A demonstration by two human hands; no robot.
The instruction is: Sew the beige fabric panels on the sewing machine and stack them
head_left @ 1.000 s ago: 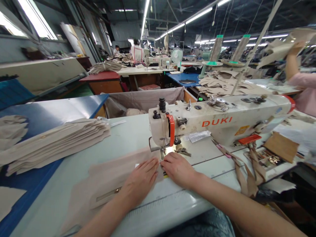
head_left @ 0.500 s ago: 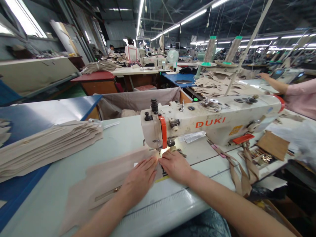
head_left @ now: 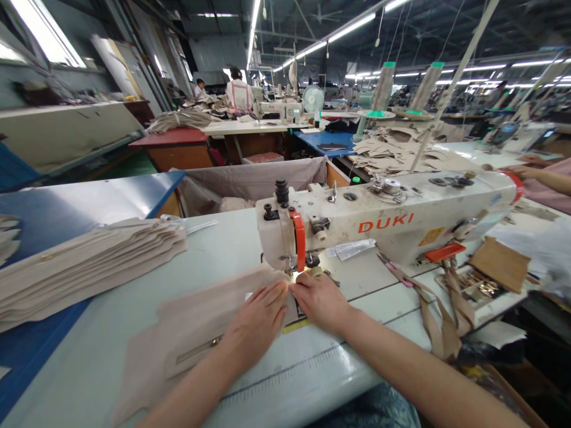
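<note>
A beige fabric piece [head_left: 196, 309] with a zipper [head_left: 198, 349] set into it lies on the pale machine table, its right end under the sewing machine [head_left: 339, 229]. My left hand [head_left: 261, 315] rests flat on it, fingers stretched out together toward the needle. Close by on the right, my right hand [head_left: 323, 297] has its fingers bent and pinched at the fabric's edge, just in front of the lit needle area. The two hands' fingertips nearly meet. My fingers partly hide the presser foot and the edge being held.
A stack of beige panels [head_left: 98, 261] lies at left, across the blue table's edge. On the right are scissors [head_left: 395, 270], hanging fabric strips [head_left: 428, 315] and a tray of metal fittings [head_left: 484, 290]. A cloth-lined bin [head_left: 254, 178] stands behind; a co-worker's hand [head_left: 530, 169] shows at far right.
The view has shifted slightly, so the machine appears a little farther right. My hands keep nearly the same pose on the fabric. The co-worker's arm has drawn back and lower.
</note>
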